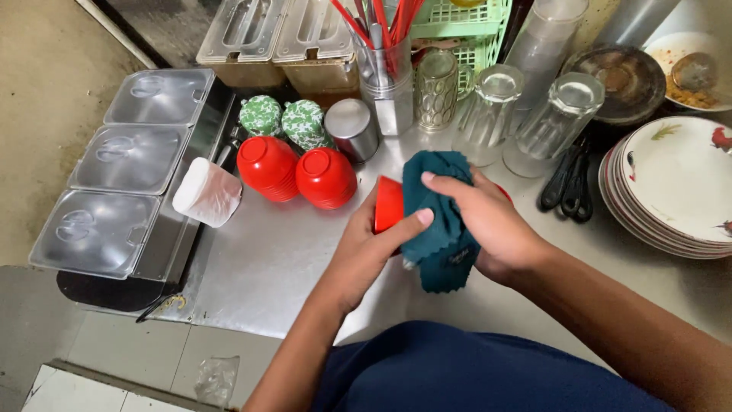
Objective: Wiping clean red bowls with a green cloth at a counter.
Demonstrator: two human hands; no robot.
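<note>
My left hand (371, 243) grips a red plastic bowl (389, 204) tilted on its side above the steel counter (267, 267). My right hand (488, 217) presses a dark teal cloth (436, 217) against the bowl, the cloth draped over it and hanging down below my fingers. Most of the bowl is hidden by the cloth and my hands. Two stacks of matching red bowls (301, 174) stand upside down just left of my hands.
Upturned glasses (526, 114), a steel cup (351, 128), a holder of red chopsticks (385, 65) and two green patterned bowls (284, 118) stand behind. Stacked white plates (679, 187) and black tongs (568, 183) lie right. Lidded trays (126, 175) and a white cup (207, 192) are left.
</note>
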